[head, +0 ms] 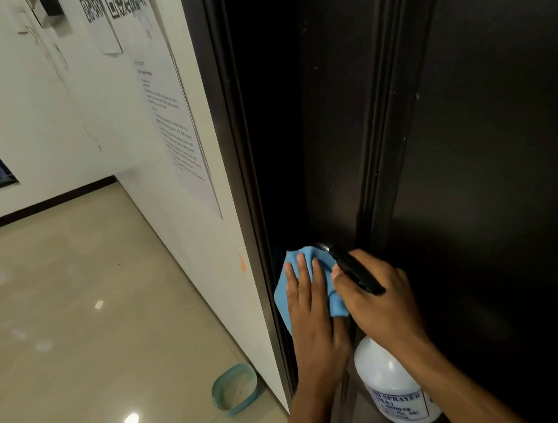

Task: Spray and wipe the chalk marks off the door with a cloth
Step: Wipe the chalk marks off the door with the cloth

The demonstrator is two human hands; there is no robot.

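The left hand (pixel 305 298) presses the blue cloth (pixel 310 259) flat-fingered against the door (pixel 331 137), low near its left edge. Immediately right, touching, the right hand (pixel 380 300) grips the spray bottle (pixel 388 382) (nozzle up-left, body hanging below). Chalk marks are not discernible; the left hand is nearer the surface.

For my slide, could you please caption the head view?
Left hand presses blue cloth to dark door; right hand holds spray bottle.

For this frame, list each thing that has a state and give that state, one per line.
Left hand: fingers straight, pressing the cloth on the door.
Right hand: gripping the spray bottle's head.
Blue cloth: crumpled, flat against the door.
Spray bottle: held upright beside the door.
Door: dark; a few pale specks.
Teal basin: on the floor by the wall.
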